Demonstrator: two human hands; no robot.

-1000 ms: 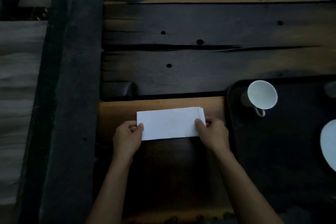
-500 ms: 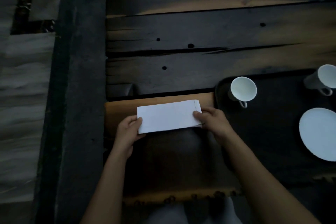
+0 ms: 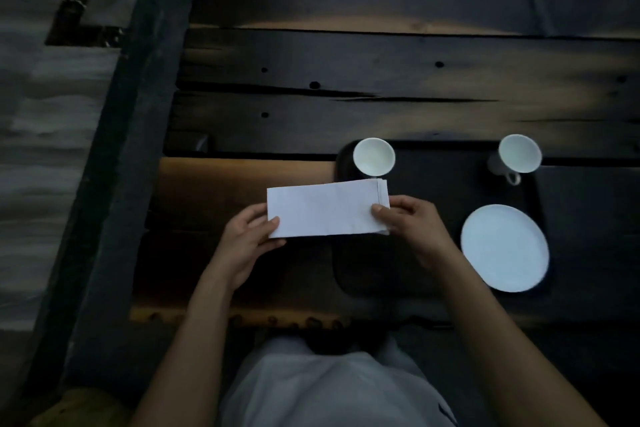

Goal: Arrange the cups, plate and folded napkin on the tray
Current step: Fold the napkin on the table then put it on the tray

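Observation:
A folded white napkin (image 3: 325, 210) is held flat between my two hands, its right end over the left edge of the dark tray (image 3: 436, 184). My left hand (image 3: 247, 241) pinches its left end; my right hand (image 3: 412, 225) pinches its right end. On the tray stand a white cup (image 3: 374, 156) at the far left corner, a second white cup (image 3: 519, 153) with its handle toward me at the far right, and a white plate (image 3: 504, 247) at the near right.
The tray lies on a dark plank table (image 3: 346, 62) with cracks and knot holes. A dark beam (image 3: 121, 149) runs along the table's left side. The table's near edge (image 3: 242, 317) is just in front of my light clothing (image 3: 329, 388).
Both hands have carried the napkin to the right, from the bare wood to over the tray's left edge. The view has shifted, bringing the second cup and the whole plate into sight.

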